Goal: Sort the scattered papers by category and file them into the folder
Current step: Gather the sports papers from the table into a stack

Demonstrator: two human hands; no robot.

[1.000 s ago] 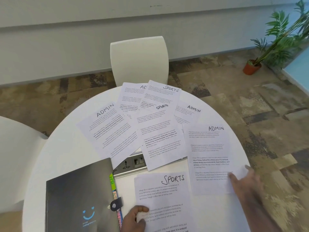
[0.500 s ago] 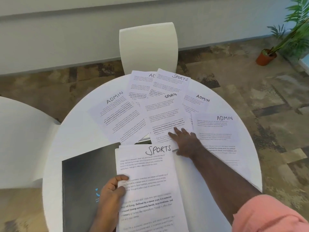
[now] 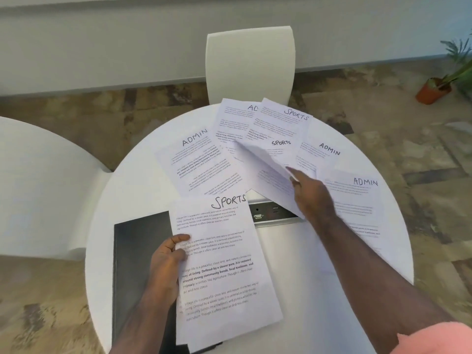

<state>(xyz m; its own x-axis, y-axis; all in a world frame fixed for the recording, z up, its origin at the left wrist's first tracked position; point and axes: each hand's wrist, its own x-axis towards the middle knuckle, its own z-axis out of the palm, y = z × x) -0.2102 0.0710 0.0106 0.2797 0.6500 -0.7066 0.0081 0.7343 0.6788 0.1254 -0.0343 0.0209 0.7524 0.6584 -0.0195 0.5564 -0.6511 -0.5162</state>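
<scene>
A printed white sheet headed SPORTS is pinched at its edge by the left hand above the dark grey folder, seemingly as the category pile's start, while a second white SPORTS sheet is gripped and lifted from the round white table by the right hand.

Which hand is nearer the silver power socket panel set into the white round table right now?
Right. The right hand, lifting a white SPORTS sheet, sits just beside the silver socket panel. The left hand is lower down, holding another SPORTS sheet over the dark folder.
</scene>
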